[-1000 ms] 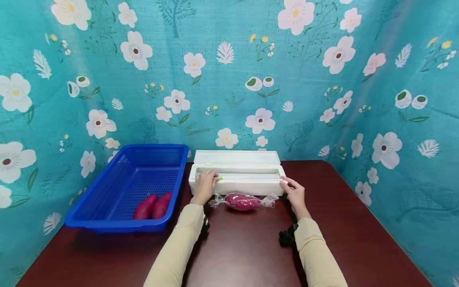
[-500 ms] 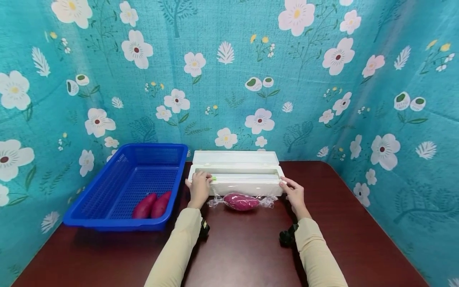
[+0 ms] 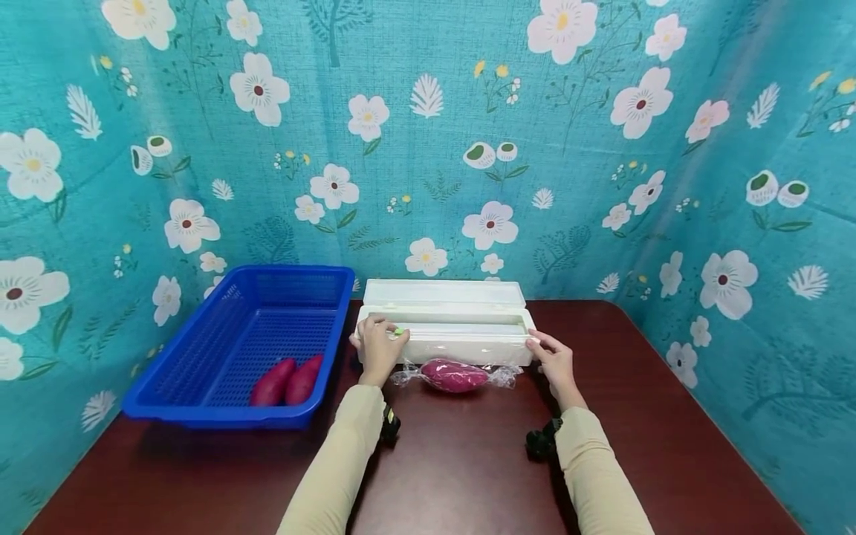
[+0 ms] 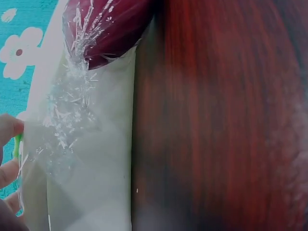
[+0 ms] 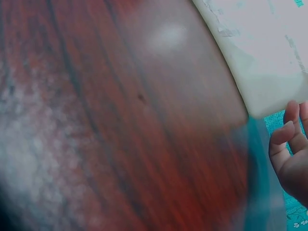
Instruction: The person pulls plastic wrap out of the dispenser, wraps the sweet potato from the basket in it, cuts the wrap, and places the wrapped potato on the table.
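A white cling film box [image 3: 461, 349] stands with its lid [image 3: 444, 293] raised behind it; a white roll [image 3: 464, 328] shows inside. My left hand [image 3: 380, 349] is at the box's left end, its thumb and fingers about the small green slide cutter [image 3: 399, 331], which also appears between the fingers in the left wrist view. My right hand [image 3: 553, 365] holds the right front corner, thumb at the front; the right wrist view has its fingers curled by the box end. Before the box lies a purple-red sweet potato [image 3: 455, 376], wrapped in clear film [image 4: 67, 120] twisted at both ends.
A blue plastic basket [image 3: 221, 417] stands at the left, with two unwrapped sweet potatoes [image 3: 273, 383] in its near right corner. Everything rests on a dark red wooden table [image 3: 461, 475]. A teal flowered curtain [image 3: 401, 223] closes off the back and both sides.
My left hand and the green slide cutter have shifted left along the box's front edge. My right hand stays on the right corner. The head view has swung slightly.
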### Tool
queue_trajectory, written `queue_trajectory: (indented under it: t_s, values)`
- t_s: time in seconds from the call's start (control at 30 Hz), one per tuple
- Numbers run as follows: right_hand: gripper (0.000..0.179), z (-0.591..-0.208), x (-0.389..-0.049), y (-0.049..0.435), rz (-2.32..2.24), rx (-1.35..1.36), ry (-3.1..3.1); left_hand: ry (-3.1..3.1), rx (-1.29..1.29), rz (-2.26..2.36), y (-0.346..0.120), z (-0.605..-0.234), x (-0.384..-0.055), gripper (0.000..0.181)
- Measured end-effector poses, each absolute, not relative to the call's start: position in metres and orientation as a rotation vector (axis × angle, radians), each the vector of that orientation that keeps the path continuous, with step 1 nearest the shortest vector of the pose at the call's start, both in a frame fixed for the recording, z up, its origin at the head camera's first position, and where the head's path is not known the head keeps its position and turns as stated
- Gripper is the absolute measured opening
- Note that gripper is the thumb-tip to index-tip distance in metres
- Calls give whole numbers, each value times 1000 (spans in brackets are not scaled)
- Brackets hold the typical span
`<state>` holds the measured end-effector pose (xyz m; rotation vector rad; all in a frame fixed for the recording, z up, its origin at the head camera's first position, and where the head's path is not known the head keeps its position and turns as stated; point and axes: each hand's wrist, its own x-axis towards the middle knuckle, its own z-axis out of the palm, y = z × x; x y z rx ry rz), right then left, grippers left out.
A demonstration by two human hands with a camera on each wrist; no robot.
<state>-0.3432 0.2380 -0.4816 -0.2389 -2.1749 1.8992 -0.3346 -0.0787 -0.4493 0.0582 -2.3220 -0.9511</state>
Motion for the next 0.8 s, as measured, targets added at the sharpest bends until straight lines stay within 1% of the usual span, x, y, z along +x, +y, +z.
queue_trajectory:
  t_s: [0.17, 0.53, 0.6, 0.8]
  values:
    - [44, -481, -346, 236, 1891, -224, -2180, -2274, 61, -968, -81, -450, -336, 23]
    - [42, -480, -344, 240, 1870, -212, -2214, -2115, -30, -1069, -91, -453, -339, 21]
    - [42, -481, -344, 240, 1878, -203, -2211, -2065, -39, -1046, -95, -460, -345, 18]
    - [40, -482, -343, 242, 1884, -186, -2174, -2004, 18, -1090, -104, -457, -343, 10]
